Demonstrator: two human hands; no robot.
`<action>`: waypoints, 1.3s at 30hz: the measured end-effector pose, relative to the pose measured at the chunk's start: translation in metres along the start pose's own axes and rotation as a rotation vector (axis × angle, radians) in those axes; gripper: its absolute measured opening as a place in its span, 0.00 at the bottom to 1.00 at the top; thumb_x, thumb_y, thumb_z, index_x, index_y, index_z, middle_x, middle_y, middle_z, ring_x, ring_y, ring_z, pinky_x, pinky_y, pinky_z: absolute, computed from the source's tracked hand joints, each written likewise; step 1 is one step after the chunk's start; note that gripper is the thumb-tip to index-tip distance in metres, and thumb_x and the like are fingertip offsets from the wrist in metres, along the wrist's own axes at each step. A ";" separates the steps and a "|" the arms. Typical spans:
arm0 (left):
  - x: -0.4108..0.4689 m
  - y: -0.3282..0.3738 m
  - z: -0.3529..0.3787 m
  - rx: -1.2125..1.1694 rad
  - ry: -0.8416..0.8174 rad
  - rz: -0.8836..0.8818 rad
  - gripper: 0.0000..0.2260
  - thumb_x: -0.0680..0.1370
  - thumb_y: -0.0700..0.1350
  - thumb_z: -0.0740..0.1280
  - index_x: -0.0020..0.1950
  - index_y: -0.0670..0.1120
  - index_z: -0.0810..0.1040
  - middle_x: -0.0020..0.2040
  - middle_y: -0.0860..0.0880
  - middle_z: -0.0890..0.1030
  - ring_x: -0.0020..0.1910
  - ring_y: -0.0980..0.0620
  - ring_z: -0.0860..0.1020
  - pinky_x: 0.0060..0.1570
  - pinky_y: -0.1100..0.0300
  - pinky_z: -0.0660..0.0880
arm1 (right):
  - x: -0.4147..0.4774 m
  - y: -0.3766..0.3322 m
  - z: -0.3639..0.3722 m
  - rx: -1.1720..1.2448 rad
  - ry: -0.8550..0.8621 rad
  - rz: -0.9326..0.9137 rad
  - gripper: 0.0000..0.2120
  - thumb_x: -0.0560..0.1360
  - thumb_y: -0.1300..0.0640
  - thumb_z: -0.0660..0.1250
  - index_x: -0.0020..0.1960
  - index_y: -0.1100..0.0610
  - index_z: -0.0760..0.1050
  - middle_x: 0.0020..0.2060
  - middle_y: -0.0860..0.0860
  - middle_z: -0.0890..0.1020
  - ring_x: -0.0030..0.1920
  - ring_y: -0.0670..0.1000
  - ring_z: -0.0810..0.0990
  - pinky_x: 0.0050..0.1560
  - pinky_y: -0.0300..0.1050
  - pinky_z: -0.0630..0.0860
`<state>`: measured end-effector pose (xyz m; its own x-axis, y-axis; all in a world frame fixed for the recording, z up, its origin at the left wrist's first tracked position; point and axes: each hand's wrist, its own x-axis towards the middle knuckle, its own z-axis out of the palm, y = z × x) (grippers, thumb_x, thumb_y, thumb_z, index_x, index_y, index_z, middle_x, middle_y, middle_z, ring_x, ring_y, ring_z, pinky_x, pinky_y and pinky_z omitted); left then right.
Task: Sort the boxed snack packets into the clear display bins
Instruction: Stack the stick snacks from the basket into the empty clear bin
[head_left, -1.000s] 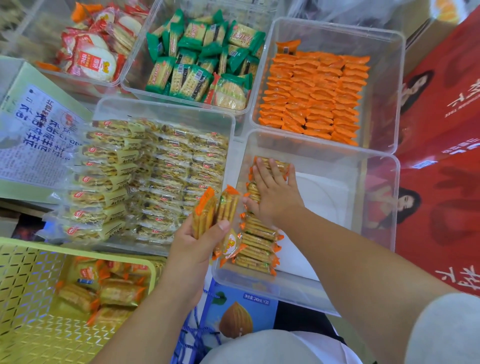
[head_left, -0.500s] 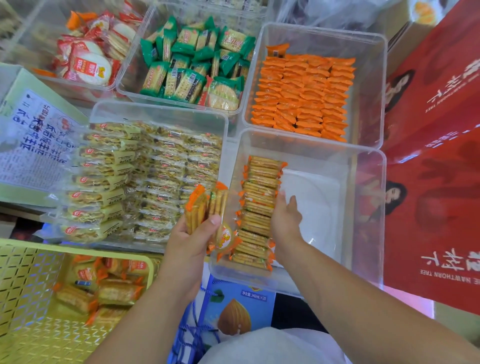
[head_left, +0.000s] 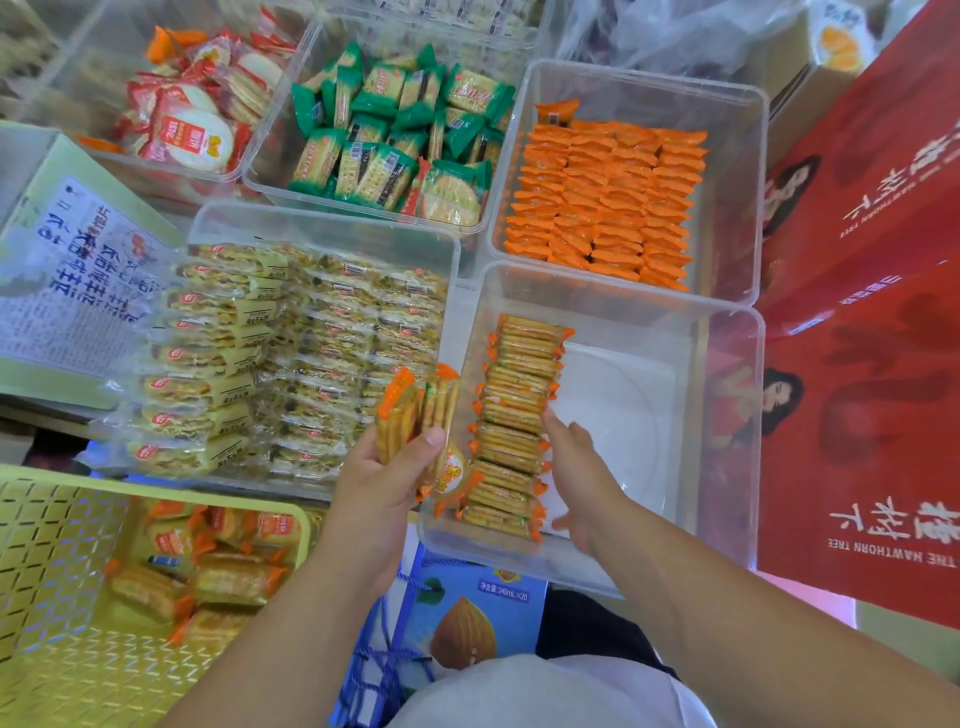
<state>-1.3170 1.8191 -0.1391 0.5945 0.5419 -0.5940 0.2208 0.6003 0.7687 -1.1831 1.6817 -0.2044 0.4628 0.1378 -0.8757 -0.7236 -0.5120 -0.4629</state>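
Observation:
My left hand (head_left: 379, 483) grips a few orange-edged cracker packets (head_left: 415, 410), held upright at the left wall of the near clear bin (head_left: 727, 431). Inside that bin a row of the same cracker packets (head_left: 514, 421) stands on edge along the left side. My right hand (head_left: 582, 467) rests inside the bin, flat against the right side of that row, fingers together and holding nothing. More orange cracker packets (head_left: 208, 566) lie in the yellow basket (head_left: 62, 597) at lower left.
Other clear bins hold yellow packets (head_left: 291, 343), green packets (head_left: 395, 140), orange packets (head_left: 608, 202) and red-white rice crackers (head_left: 192, 114). Red cartons (head_left: 857, 364) stand on the right, a pale green box (head_left: 62, 270) on the left, a blue almond drink carton (head_left: 462, 618) near my body.
My right hand lifted off the top of the packet row and slid down to its right side. My left hand keeps holding its packets in about the same place.

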 end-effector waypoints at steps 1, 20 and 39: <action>0.000 0.000 0.000 -0.002 -0.004 0.001 0.10 0.69 0.49 0.76 0.49 0.56 0.87 0.49 0.48 0.88 0.47 0.52 0.86 0.42 0.62 0.81 | -0.003 0.004 0.002 0.035 -0.051 0.039 0.35 0.78 0.30 0.56 0.80 0.45 0.57 0.75 0.51 0.68 0.70 0.58 0.72 0.64 0.61 0.73; -0.003 0.000 0.000 0.010 -0.028 0.043 0.17 0.65 0.57 0.77 0.53 0.57 0.86 0.52 0.49 0.88 0.51 0.51 0.86 0.43 0.65 0.81 | 0.045 -0.063 0.000 0.188 -0.025 -0.257 0.31 0.83 0.35 0.52 0.81 0.48 0.56 0.73 0.49 0.73 0.69 0.51 0.76 0.62 0.46 0.71; -0.048 0.000 0.013 -0.033 -0.090 -0.078 0.13 0.72 0.49 0.72 0.54 0.46 0.87 0.51 0.41 0.87 0.48 0.46 0.86 0.44 0.58 0.82 | -0.094 -0.012 -0.009 0.043 -0.546 -0.394 0.22 0.76 0.39 0.65 0.66 0.47 0.78 0.60 0.47 0.83 0.61 0.50 0.82 0.61 0.52 0.79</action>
<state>-1.3360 1.7855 -0.1074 0.6443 0.4387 -0.6264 0.2441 0.6583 0.7121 -1.2138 1.6673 -0.1151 0.3791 0.7222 -0.5785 -0.5784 -0.3030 -0.7574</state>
